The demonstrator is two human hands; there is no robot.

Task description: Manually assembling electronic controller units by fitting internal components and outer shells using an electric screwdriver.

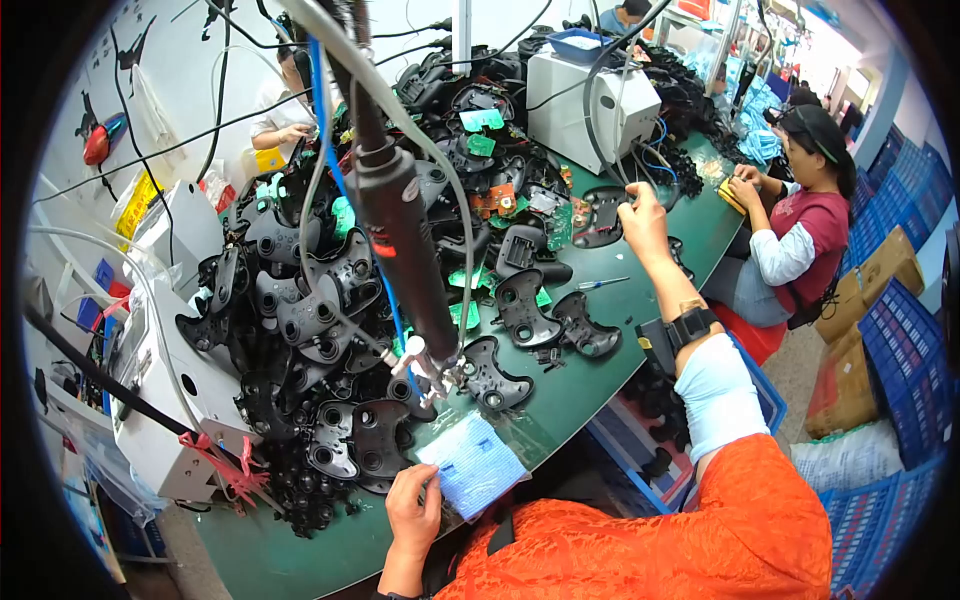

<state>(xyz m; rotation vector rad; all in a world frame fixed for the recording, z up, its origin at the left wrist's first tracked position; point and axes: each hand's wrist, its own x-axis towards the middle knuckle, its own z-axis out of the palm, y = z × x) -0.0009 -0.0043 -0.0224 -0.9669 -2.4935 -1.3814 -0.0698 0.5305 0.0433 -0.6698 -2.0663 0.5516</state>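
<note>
My left hand [413, 507] is at the near table edge, fingers curled, thumb and forefinger together beside a light blue cloth pad [472, 465]. Small dark pieces lie on the pad. What those fingers hold, if anything, cannot be made out. My right hand [645, 222] is raised at the right with its fingers pinched, next to a black game controller shell [600, 213]. Anything in that pinch is too small to name. Between my hands lie a controller shell [497, 375], another shell [527, 308] and a dark shell half [587, 325]. A hanging electric screwdriver [395, 230] points down above the pad.
Controller shells [300, 310] are heaped at the left. A white box machine [590, 100] stands at the back, another [185, 400] at the left. A pen [604, 283] lies on the green table [290, 560]. A co-worker [805, 200] sits at the right; blue crates [905, 350] stand behind.
</note>
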